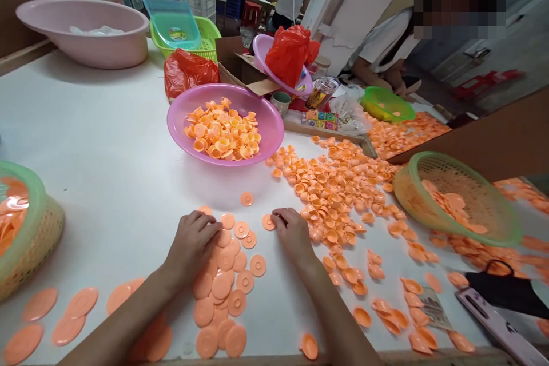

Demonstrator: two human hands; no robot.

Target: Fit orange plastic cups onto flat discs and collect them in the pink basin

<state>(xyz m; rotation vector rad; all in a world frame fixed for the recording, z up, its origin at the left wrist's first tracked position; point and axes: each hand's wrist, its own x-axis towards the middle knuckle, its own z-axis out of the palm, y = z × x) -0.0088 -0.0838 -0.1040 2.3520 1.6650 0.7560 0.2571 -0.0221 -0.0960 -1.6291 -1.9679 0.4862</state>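
My right hand [294, 234] pinches the edge of a small orange toy saucer [268, 222] just above the white tabletop. My left hand [193, 240] is curled with its fingers close together over the left side of a spread of flat orange saucers [221, 286]. What lies under those fingers is hidden. One loose saucer [246, 199] lies beyond both hands. To the right of my right hand spreads a heap of small orange toy cups [338, 183]. A pink basin [225, 92] with more orange cups, joined to saucers, stands ahead.
Green baskets [51, 223] with orange pieces stand at the left and right edges. A large pale pink tub [107, 48], red bags [191, 74] and a cardboard box [234, 66] are at the back. A phone [493, 314] lies front right. Another person [381, 57] works at the back right.
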